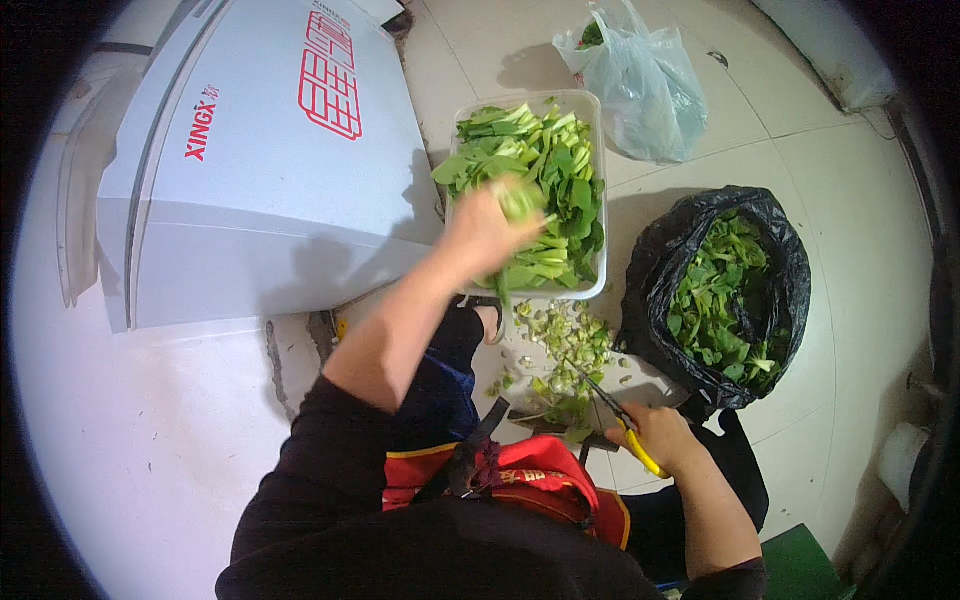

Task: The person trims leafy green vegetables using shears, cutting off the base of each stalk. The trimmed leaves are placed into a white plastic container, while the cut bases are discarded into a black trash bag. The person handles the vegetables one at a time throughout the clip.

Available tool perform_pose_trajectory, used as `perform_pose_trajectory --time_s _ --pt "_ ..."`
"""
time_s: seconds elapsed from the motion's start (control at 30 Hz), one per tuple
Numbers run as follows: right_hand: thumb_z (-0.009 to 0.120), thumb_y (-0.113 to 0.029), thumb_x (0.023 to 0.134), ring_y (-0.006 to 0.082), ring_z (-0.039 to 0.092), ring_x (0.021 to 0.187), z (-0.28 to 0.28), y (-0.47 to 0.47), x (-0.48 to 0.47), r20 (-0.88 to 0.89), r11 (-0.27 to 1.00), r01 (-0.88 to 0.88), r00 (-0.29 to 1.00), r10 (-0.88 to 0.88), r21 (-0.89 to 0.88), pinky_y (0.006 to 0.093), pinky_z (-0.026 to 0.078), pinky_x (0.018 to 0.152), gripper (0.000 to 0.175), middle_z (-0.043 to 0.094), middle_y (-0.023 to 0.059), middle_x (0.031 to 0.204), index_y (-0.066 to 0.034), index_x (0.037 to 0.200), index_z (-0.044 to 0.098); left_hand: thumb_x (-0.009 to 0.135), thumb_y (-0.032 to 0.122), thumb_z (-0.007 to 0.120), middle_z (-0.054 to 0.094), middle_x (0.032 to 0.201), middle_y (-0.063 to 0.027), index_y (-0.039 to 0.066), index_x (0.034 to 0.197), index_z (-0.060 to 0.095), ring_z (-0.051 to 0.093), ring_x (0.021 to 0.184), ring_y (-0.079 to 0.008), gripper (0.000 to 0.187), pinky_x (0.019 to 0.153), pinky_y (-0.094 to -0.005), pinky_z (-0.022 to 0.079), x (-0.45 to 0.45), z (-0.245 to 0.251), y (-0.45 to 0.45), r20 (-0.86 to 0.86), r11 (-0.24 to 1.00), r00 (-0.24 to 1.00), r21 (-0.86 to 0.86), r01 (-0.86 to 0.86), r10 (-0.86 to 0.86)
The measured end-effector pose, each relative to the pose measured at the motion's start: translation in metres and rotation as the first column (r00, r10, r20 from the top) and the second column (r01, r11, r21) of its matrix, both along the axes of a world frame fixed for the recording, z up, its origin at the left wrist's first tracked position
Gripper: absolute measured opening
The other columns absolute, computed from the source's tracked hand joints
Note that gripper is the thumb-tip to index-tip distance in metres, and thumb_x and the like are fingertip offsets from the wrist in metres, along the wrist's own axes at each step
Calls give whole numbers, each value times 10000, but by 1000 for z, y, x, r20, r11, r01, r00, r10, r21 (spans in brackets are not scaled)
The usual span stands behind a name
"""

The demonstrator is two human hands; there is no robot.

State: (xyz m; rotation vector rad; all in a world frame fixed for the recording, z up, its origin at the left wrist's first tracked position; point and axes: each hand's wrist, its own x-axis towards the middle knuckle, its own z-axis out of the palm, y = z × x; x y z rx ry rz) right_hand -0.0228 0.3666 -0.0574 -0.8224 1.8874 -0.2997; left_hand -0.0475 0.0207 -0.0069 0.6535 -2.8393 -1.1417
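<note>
My left hand (484,232) is closed around a bunch of leafy greens (519,201), its outline blurred. It hovers over a clear plastic tub (601,255) heaped with trimmed greens (574,154), their pale stalks pointing several ways. Lower right, my right hand (664,435) grips scissors (641,448) by their yellow handles. The dark blades point up and left, over a scatter of cut stem ends (566,337) on the tiled floor. Loose leaves lie near the scissors, closer to my lap.
A black plastic bag (645,277) at the right holds leafy greens (716,300). Beyond the tub sits a pale translucent bag (652,90) with some green inside. A white fridge (300,187) stands close on the left. My sandalled foot (491,322) is just below the tub.
</note>
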Motion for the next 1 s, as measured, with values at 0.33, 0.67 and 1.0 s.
perform_pose_trajectory --time_s 0.33,0.67,1.0 --pt "622 -524 835 406 656 844 8 -3 -6 -5 999 37 999 -37 -22 485 523 744 530 676 220 907 -80 1124 611 868 612 511 355 1454 -185 83 1456 293 286 1381 -315 820 1129 -516 172 -152 -101 -64 199 861 980 -498 103 -3" --pt "609 -337 857 357 665 754 40 11 -12 39 991 -16 999 22 -134 449 534 658 436 666 172 828 -64 1192 551 984 533 285 103 1591 -123 70 1523 123 74 1474 -258 729 1179 -514 48 -159 -124 -67 397 799 916 -529 287 -66" --pt "583 -220 854 273 649 616 81 74 -10 -30 951 37 998 -49 -306 377 514 514 363 634 129 739 -42 1171 576 863 240 639 483 1371 -208 25 1355 462 461 1278 -350 564 1073 -404 360 -154 -114 128 -291 781 729 -327 532 -619"
